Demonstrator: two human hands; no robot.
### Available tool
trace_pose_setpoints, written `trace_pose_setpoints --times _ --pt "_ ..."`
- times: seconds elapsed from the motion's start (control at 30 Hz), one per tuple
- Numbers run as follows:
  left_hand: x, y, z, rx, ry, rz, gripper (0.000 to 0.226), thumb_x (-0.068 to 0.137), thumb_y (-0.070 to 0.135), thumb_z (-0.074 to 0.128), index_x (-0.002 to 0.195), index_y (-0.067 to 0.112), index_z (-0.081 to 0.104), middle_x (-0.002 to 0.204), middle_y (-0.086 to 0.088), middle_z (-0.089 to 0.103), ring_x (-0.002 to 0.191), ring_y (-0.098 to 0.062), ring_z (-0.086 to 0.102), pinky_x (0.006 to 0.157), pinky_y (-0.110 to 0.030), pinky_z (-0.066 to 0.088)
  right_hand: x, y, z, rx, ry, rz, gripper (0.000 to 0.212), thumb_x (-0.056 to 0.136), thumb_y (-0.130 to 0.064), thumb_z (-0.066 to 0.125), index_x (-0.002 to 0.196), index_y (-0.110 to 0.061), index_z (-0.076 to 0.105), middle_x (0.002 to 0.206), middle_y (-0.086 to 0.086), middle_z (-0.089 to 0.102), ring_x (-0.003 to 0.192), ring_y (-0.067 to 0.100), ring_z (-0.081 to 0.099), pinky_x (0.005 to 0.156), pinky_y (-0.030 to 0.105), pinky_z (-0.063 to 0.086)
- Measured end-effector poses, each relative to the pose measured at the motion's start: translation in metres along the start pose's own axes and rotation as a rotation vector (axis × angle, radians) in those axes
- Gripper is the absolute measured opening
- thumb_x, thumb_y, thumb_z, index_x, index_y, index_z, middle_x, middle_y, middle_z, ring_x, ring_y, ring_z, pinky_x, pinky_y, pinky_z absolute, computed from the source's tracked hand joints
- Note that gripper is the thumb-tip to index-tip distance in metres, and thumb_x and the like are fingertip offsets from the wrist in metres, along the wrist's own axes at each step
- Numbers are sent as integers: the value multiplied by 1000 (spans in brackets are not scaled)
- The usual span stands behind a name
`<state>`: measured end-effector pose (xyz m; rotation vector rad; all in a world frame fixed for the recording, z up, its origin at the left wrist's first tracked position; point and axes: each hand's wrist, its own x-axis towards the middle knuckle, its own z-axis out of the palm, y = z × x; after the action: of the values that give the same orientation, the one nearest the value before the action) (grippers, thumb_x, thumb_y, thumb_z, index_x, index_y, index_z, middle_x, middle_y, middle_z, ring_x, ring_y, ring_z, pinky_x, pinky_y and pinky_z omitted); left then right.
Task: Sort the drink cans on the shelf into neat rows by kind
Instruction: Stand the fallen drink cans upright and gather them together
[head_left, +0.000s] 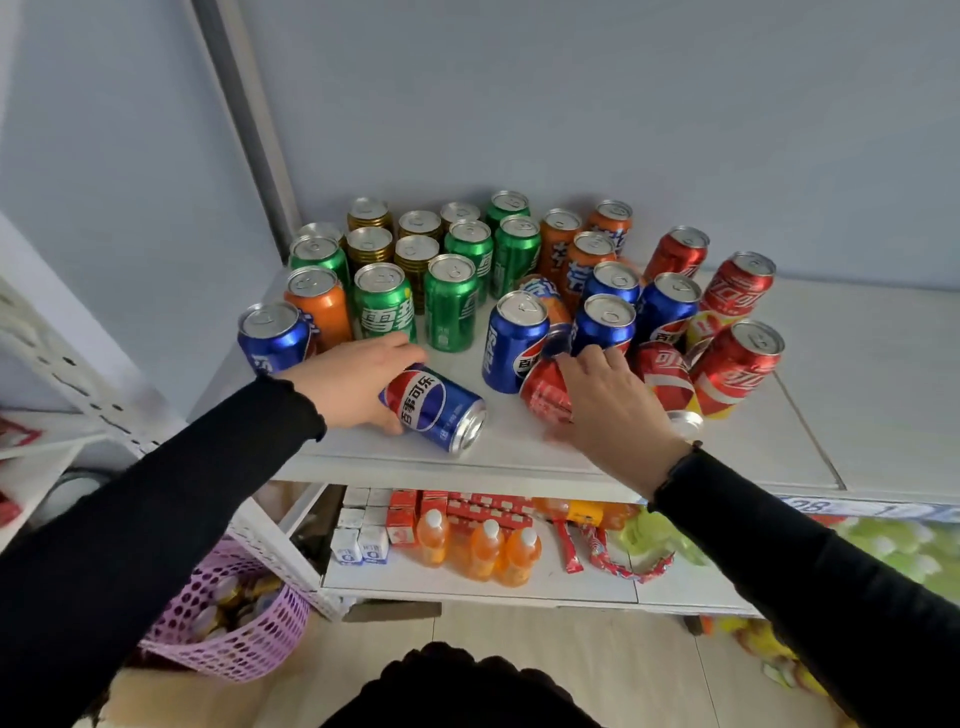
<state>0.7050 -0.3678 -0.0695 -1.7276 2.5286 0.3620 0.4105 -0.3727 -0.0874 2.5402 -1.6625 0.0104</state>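
left hand (358, 382) wraps toppled blue can (434, 408) | right hand (610, 405) probably grips red can (545, 392) beside it | stand both upright before rowing

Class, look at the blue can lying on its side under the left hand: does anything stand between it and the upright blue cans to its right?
Nothing visible does. The left hand holds the toppled blue can, and bare shelf runs to the nearest upright blue can. The red can under the right hand lies beside that path, not across it.
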Motion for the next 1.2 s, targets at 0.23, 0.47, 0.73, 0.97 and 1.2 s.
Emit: trace_pose_setpoints --times 0.23,0.47,0.73,0.97,1.2 --pt "-16 4 -15 -71 -24 -52 65 71 49 86 120 27 48 107 9 60 91 -11 61 82 -36 56 -6 -5 8 256 54 3 73 79 -48 77 136 -25 38 120 1 59 111 21 50 93 35 46" --pt "-21 8 -38 -113 131 -46 62 73 43 85 124 31 52 115 12 58 99 -12 60 84 -32 53 -11 -11 -5 978 156 74 64 74 -34 87 119 -26 43 114 -12 64 100 -1 64 82 18 54" --pt "-22 16 -50 -130 150 -66 60 80 31 84 128 26 49 131 3 61 108 -19 59 82 -31 48 -9 -22 8 1068 199 93 72 67 -47 85 123 -24 47 122 -4 62 112 10 61 95 38 55" --pt "-14 25 -59 -87 104 -105 74 79 47 81 139 26 43 143 0 52 120 -21 55 95 -37 50 -16 -8 -4 961 191 89 75 74 -51 80 134 -22 47 123 -12 60 109 2 59 91 21 51" --pt "29 60 -90 -121 237 9 65 90 50 68 146 24 45 151 0 47 135 -21 48 109 -38 40 -22 56 -43 875 313 149 46 86 -35 75 127 -20 60 110 -7 67 100 5 64 87 27 56"
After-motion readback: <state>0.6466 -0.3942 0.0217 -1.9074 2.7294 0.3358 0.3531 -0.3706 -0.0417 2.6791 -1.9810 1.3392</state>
